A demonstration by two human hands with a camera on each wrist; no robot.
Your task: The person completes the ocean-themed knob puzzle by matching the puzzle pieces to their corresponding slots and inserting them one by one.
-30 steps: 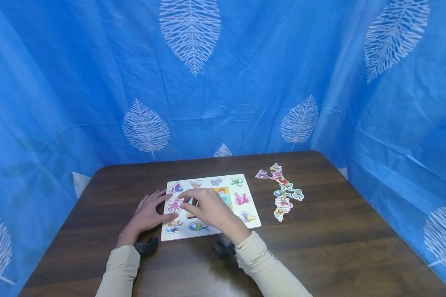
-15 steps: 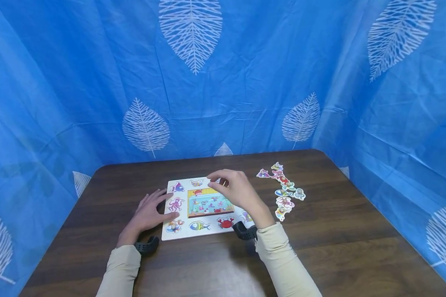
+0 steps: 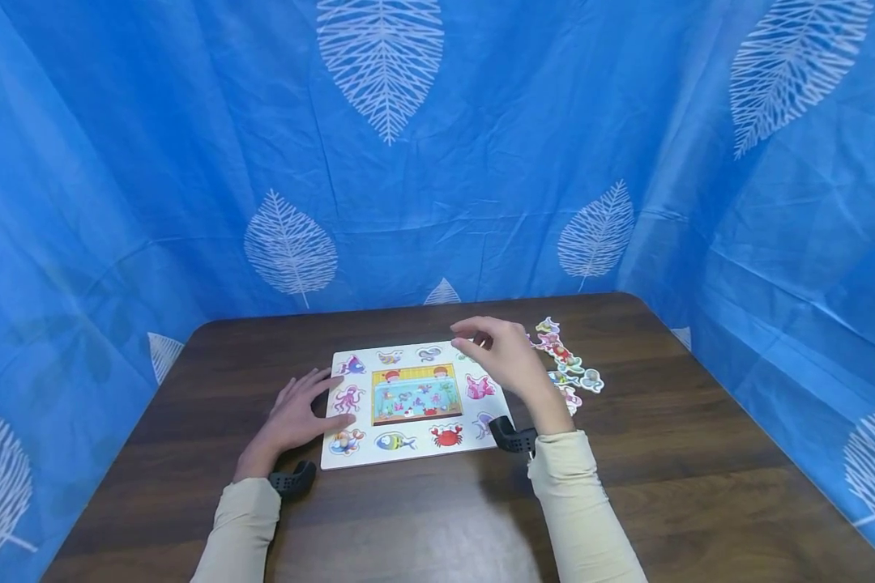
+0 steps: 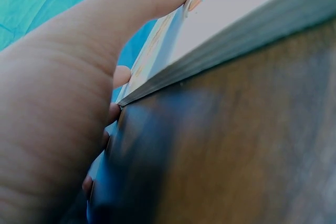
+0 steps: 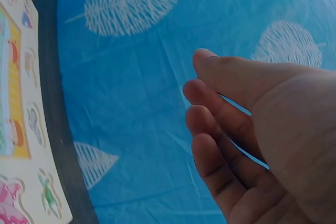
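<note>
Seeing my right hand [image 3: 506, 356] loose and empty, nearest the loose pieces [image 3: 565, 364] just to its right; left hand [image 3: 299, 417] rests flat on the puzzle board [image 3: 408, 449].

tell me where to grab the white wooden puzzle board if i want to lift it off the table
Take the white wooden puzzle board by its thin side edges, hands coming in low from left and right. It lies flat on the dark wooden table, so only its rim offers a hold. The left hand already rests on its left edge; the right hand hovers above the right side, holding nothing.
</note>
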